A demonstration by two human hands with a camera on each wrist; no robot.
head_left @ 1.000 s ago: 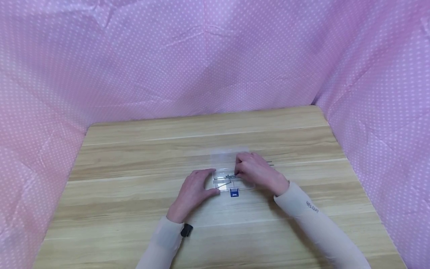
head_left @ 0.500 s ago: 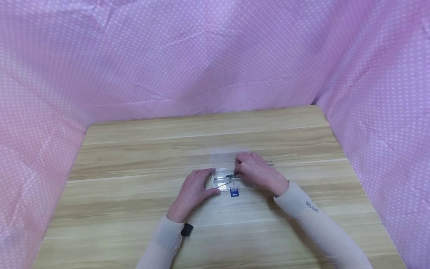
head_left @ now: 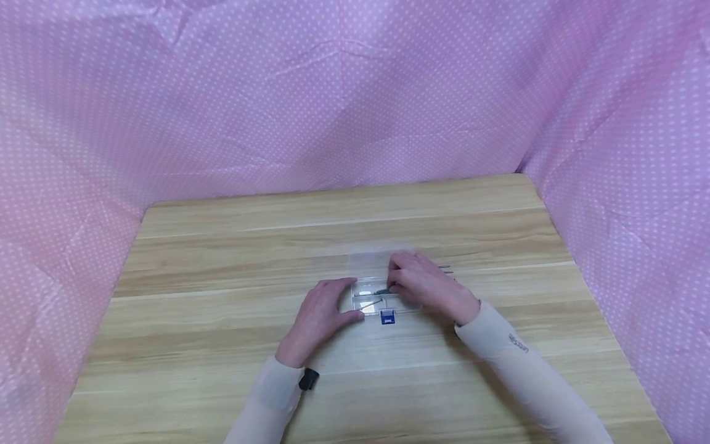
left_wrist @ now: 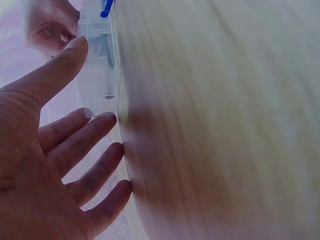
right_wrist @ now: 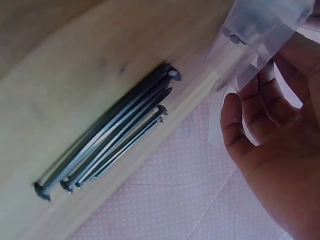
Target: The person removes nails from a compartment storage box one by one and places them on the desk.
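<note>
A clear plastic divided box [head_left: 363, 285] lies on the table with its lid [head_left: 370, 262] folded back and a blue latch [head_left: 387, 317] at its front. My left hand [head_left: 317, 311] holds the box's left end, thumb at the front corner and index finger at the back one. Curled over the right part of the box is my right hand [head_left: 424, 280], fingertips down beside several dark nails [head_left: 383, 291] in the rear compartment. The box wall and hand hide the tips, so I cannot tell whether they pinch a nail. One nail [head_left: 370, 304] slants in the front left compartment.
Several long loose nails [right_wrist: 100, 136] lie side by side on the wooden table [head_left: 222, 265], right of the box and partly hidden behind my right hand. Pink dotted cloth [head_left: 333, 111] hangs around the table's back and sides.
The nails under my right fingertips have shifted slightly to the right, and the right hand has moved a very little with them. The left hand and box stay where they were.
</note>
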